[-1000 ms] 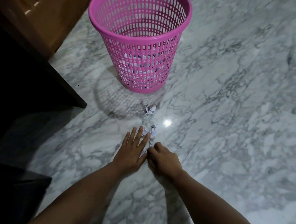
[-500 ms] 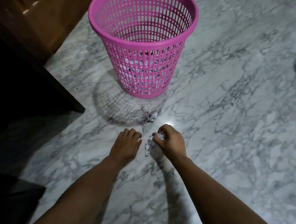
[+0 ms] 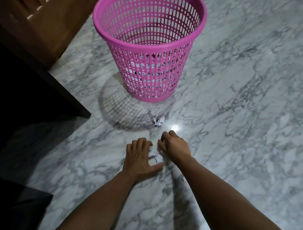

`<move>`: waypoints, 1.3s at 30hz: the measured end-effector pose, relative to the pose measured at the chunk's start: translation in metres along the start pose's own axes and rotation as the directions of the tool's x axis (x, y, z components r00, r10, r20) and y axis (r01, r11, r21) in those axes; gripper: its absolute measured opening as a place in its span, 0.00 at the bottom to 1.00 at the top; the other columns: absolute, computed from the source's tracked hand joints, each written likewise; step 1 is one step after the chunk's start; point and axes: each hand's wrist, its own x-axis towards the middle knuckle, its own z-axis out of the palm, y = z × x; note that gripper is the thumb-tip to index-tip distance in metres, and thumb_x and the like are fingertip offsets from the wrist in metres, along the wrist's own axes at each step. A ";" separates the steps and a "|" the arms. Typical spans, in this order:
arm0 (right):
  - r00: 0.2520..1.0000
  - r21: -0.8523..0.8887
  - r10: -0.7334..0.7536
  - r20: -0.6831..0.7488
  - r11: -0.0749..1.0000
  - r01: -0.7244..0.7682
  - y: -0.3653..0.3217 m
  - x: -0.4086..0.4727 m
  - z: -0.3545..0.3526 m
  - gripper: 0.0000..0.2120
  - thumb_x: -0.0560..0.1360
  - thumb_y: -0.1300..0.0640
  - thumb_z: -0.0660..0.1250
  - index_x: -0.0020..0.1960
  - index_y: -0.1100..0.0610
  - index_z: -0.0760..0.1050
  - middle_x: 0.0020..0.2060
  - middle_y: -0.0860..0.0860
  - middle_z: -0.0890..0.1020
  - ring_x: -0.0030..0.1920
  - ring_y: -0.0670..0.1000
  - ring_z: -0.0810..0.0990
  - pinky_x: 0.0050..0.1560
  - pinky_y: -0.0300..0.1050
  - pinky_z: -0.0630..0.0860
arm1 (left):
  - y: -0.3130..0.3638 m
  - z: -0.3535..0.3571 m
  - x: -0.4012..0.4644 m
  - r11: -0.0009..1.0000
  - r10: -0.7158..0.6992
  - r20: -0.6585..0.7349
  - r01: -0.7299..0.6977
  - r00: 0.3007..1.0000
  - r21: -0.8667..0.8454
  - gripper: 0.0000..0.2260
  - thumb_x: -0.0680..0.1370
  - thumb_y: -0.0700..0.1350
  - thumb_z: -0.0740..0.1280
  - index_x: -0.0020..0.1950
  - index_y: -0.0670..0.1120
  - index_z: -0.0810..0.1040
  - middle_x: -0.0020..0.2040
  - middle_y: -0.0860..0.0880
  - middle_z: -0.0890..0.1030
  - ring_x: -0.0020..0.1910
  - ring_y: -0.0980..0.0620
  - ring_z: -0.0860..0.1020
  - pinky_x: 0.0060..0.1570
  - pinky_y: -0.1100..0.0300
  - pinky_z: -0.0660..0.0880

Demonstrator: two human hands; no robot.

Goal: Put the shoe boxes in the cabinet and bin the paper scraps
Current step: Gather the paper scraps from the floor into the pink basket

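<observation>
Small white paper scraps (image 3: 155,158) lie on the marble floor between my two hands. My left hand (image 3: 139,157) rests on the floor with its fingers curled and its thumb stretched out under the scraps, cupping them. My right hand (image 3: 174,145) is just right of them, its fingers curled around a few scraps. A second little clump of scraps (image 3: 158,121) lies farther ahead, near the foot of the pink mesh bin (image 3: 148,44). White paper shows through the bin's lower wall. No shoe boxes are in view.
A brown wooden cabinet (image 3: 47,20) stands at the upper left, with a dark furniture edge (image 3: 67,94) jutting toward the bin. A dark shape (image 3: 15,204) fills the lower left corner. Marble floor (image 3: 241,118) stretches away to the right.
My left hand went from flat fingers to curled ones and drew back around the scraps. My right hand moved forward and curled around some scraps.
</observation>
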 end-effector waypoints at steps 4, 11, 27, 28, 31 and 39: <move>0.996 0.087 0.085 0.009 0.992 -0.086 -0.001 -0.001 0.000 0.13 0.80 0.45 0.63 0.50 0.55 0.75 0.46 0.52 0.77 0.43 0.59 0.80 0.41 0.49 0.75 | 0.016 0.008 0.000 0.992 -0.004 0.078 -0.006 0.997 0.127 0.36 0.65 0.81 0.57 0.56 0.53 0.69 0.52 0.53 0.68 0.49 0.49 0.67 0.50 0.51 0.65; 0.955 0.416 0.292 -0.054 0.876 -0.245 0.005 -0.003 -0.010 0.09 0.74 0.48 0.69 0.40 0.52 0.75 0.33 0.47 0.79 0.38 0.49 0.79 0.37 0.46 0.73 | 0.015 0.013 0.008 0.990 0.138 0.006 -0.138 0.990 0.042 0.09 0.77 0.51 0.59 0.55 0.50 0.72 0.51 0.52 0.73 0.47 0.46 0.74 0.45 0.51 0.68; 0.990 0.055 0.129 0.057 0.990 -0.132 -0.012 0.061 -0.015 0.12 0.79 0.49 0.63 0.60 0.51 0.73 0.53 0.57 0.80 0.52 0.62 0.81 0.43 0.46 0.70 | -0.001 -0.008 0.108 0.996 -0.002 0.026 0.004 1.000 -0.085 0.10 0.78 0.46 0.61 0.58 0.55 0.71 0.58 0.51 0.72 0.51 0.44 0.78 0.42 0.50 0.75; 0.992 0.052 0.119 0.037 0.991 -0.120 -0.012 0.057 -0.011 0.11 0.79 0.49 0.62 0.59 0.51 0.73 0.52 0.56 0.78 0.51 0.62 0.80 0.42 0.46 0.69 | 0.001 -0.005 0.105 0.996 -0.026 -0.011 0.025 1.000 -0.081 0.07 0.78 0.46 0.61 0.55 0.54 0.71 0.55 0.51 0.73 0.51 0.45 0.77 0.42 0.51 0.74; 0.995 0.054 0.095 0.018 0.994 -0.096 -0.008 0.054 -0.010 0.10 0.79 0.50 0.61 0.57 0.52 0.73 0.50 0.54 0.77 0.47 0.61 0.80 0.40 0.47 0.70 | 0.003 -0.004 0.107 0.988 -0.073 -0.040 0.067 0.997 -0.139 0.04 0.77 0.45 0.61 0.51 0.52 0.72 0.52 0.52 0.75 0.51 0.46 0.76 0.44 0.52 0.74; 0.982 0.203 0.189 0.025 0.961 -0.190 0.005 0.035 -0.018 0.07 0.76 0.48 0.67 0.49 0.52 0.74 0.43 0.51 0.81 0.44 0.56 0.79 0.39 0.48 0.73 | -0.009 -0.018 0.095 0.872 -0.227 0.022 0.213 0.974 -0.441 0.05 0.72 0.42 0.59 0.37 0.49 0.65 0.36 0.49 0.74 0.38 0.44 0.74 0.37 0.52 0.69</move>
